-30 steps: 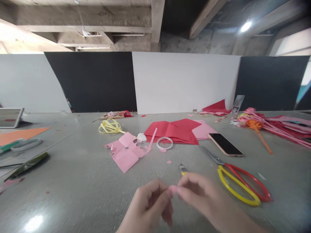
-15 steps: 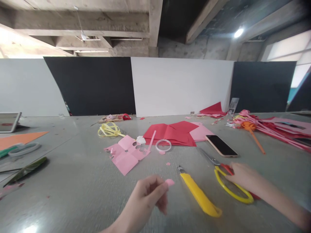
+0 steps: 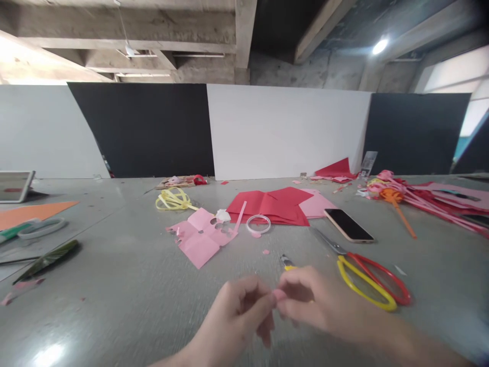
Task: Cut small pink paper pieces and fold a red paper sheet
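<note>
A small piece of pink paper (image 3: 279, 294) is pinched between the thumb and fingers of my left hand (image 3: 239, 316). From the right, my right hand (image 3: 311, 298) meets it, thumb and fingertips closed at the paper's other edge. Under my right hand lies a utility knife (image 3: 287, 263); its blade end shows and most of its yellow handle is hidden. Scissors (image 3: 367, 278) with one yellow and one red handle rest on the table to the right, untouched.
Pink paper with cut-out holes (image 3: 202, 237), a roll of tape (image 3: 259, 224) and folded red paper (image 3: 267, 206) lie ahead. A phone (image 3: 348, 225) sits right of them. Yellow ribbon (image 3: 173, 199) is farther back. An orange paper flower (image 3: 393, 196) and pink strips are at right.
My right hand has let go of the scissors and moved left to the pink paper piece, now covering much of the utility knife. My left hand keeps its pinch at nearly the same place.
</note>
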Available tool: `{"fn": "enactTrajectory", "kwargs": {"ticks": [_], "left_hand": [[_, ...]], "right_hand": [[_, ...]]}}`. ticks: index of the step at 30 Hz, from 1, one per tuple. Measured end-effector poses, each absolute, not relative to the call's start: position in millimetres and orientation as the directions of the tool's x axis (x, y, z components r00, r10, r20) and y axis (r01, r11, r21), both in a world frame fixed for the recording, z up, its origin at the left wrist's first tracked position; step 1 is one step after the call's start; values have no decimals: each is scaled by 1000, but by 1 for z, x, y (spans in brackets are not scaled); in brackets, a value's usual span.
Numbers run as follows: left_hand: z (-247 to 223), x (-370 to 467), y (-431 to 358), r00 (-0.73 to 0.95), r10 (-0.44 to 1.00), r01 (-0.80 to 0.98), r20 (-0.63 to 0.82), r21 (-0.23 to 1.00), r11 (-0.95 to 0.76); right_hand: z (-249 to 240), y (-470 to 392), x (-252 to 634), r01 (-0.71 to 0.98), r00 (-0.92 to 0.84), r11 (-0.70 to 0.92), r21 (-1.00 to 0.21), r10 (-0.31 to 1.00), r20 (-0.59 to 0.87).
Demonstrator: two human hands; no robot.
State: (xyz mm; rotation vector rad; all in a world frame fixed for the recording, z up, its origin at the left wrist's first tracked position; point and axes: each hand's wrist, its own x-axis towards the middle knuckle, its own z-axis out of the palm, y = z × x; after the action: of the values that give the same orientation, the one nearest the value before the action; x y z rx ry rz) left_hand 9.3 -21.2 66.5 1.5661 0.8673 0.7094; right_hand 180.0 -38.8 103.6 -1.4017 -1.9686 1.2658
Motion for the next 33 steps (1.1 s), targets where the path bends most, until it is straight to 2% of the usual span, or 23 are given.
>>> {"fn": "enactTrajectory", "kwargs": {"ticks": [4, 12, 20, 25, 29, 33], "left_hand": [[65, 8, -18, 573, 819, 166, -20, 982, -93], [66, 4, -16, 596, 803, 237, -26, 960, -145], [75, 2, -16, 585, 811, 311, -1, 924, -223], [71, 3, -15, 544, 839, 282, 30, 935, -216], [69, 6, -12, 454, 889, 199, 54, 967, -160], [68, 7, -12, 473, 880, 154, 42, 980, -129]], "right_hand": [[105, -32, 181, 492, -462, 53, -869, 862, -209], [95, -27, 181, 401, -492, 128, -907, 866, -95], [91, -23, 185, 331, -514, 96, -939, 852, -94], [89, -22, 184, 361, -467, 99, -927, 880, -88], [83, -20, 184, 392, -391, 142, -909, 920, -25], [81, -19, 184, 416, -356, 158, -896, 934, -1]]}}
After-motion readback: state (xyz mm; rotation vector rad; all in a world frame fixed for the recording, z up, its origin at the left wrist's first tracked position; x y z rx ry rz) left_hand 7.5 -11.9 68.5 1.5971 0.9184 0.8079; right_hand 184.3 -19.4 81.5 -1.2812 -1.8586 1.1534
